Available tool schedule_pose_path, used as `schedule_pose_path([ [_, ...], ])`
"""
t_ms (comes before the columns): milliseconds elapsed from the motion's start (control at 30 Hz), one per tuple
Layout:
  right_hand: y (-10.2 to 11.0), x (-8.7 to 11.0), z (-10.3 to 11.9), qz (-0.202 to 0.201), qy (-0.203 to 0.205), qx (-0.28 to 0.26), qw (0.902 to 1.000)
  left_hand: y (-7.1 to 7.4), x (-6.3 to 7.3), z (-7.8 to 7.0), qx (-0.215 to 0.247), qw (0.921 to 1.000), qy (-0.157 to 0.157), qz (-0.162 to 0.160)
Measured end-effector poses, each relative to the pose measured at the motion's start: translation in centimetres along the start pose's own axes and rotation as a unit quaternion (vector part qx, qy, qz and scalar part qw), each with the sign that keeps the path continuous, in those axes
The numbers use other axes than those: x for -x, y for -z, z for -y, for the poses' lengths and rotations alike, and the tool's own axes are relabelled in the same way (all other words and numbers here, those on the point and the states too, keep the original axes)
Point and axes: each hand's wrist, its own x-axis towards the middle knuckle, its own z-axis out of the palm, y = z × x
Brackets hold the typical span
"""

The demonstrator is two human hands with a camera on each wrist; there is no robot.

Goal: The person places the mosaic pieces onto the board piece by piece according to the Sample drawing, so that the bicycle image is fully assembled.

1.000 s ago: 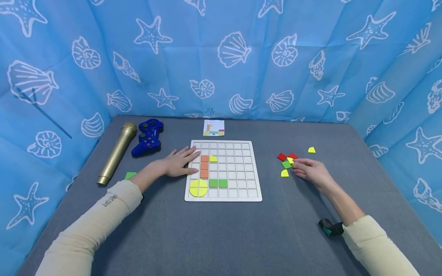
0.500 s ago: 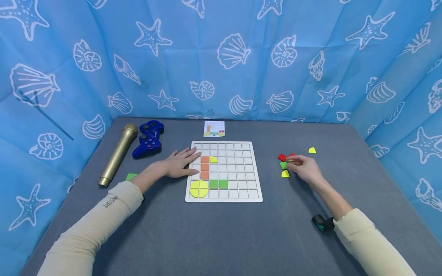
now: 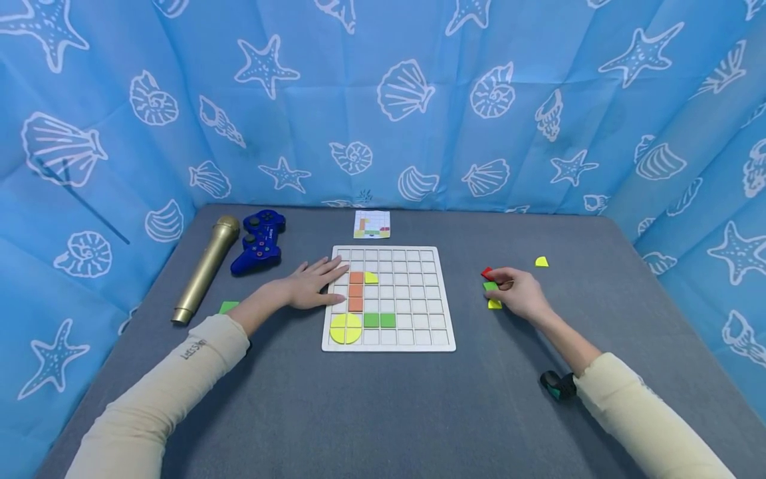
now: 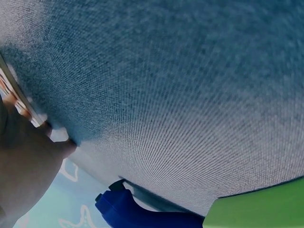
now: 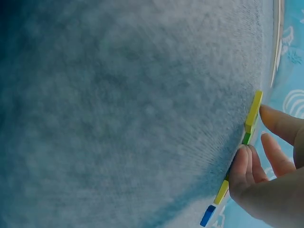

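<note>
My left hand rests with fingers spread on the left edge of the white grid board. On the board lie orange squares, green squares, a yellow circle of quarter pieces and a single yellow quarter piece. My right hand is over the loose tiles right of the board, thumb and fingers pinching a tile, seemingly yellow, with just a thin edge showing. Beside its fingertips are a red tile, a green tile and a yellow quarter tile. The hand hides part of the group.
A small pattern card lies behind the board. At the left are a gold microphone, a blue game controller and a green piece by the left forearm. Another yellow quarter tile lies apart at right. A blue curtain surrounds the table.
My right hand has shifted left over the loose tiles, covering a red one. The yellow tile seen at its fingertips now shows just an edge. My left hand stays put.
</note>
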Motion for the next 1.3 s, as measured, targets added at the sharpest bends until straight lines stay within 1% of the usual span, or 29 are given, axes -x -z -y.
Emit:
schedule_pose_path([
  [133, -0.16, -0.10, 0.05, -0.001, 0.021, 0.015, 0.9997, 0.24, 0.30, -0.30, -0.004, 1.0000, -0.004, 0.001],
  [233, -0.20, -0.19, -0.02, 0.000, 0.029, 0.018, 0.9994, 0.27, 0.33, -0.35, -0.004, 1.0000, -0.003, 0.002],
  [533, -0.02, -0.35, -0.22, 0.000, 0.034, 0.015, 0.9993, 0.15, 0.20, -0.31, -0.004, 1.0000, -0.006, 0.000],
  [633, 0.03, -0.39, -0.28, 0.005, 0.038, 0.008, 0.9992, 0.14, 0.17, -0.26, -0.004, 1.0000, -0.008, -0.001],
  [733, 0.05, -0.38, -0.25, 0.009, 0.037, 0.006, 0.9993, 0.05, 0.08, -0.13, -0.013, 0.9999, -0.004, 0.002],
  [833, 0.02, -0.43, -0.19, 0.014, 0.036, 0.008, 0.9992, 0.03, 0.01, -0.08, -0.012, 0.9999, -0.006, 0.001],
  [967, -0.03, -0.56, -0.09, 0.024, 0.046, 0.004, 0.9986, 0.10, 0.03, -0.15, -0.006, 0.9999, -0.010, -0.002],
  [1067, 0.00, -0.62, -0.06, 0.030, 0.048, 0.000, 0.9984, 0.00, -0.06, -0.10, -0.012, 0.9999, -0.002, 0.002],
  [1200, 0.09, -0.64, -0.14, 0.030, 0.042, -0.001, 0.9987, -0.13, -0.18, -0.02, -0.019, 0.9998, 0.009, 0.007],
  [1300, 0.19, -0.61, -0.21, 0.030, 0.040, -0.002, 0.9988, 0.00, -0.06, -0.14, -0.015, 0.9999, 0.006, 0.005],
])
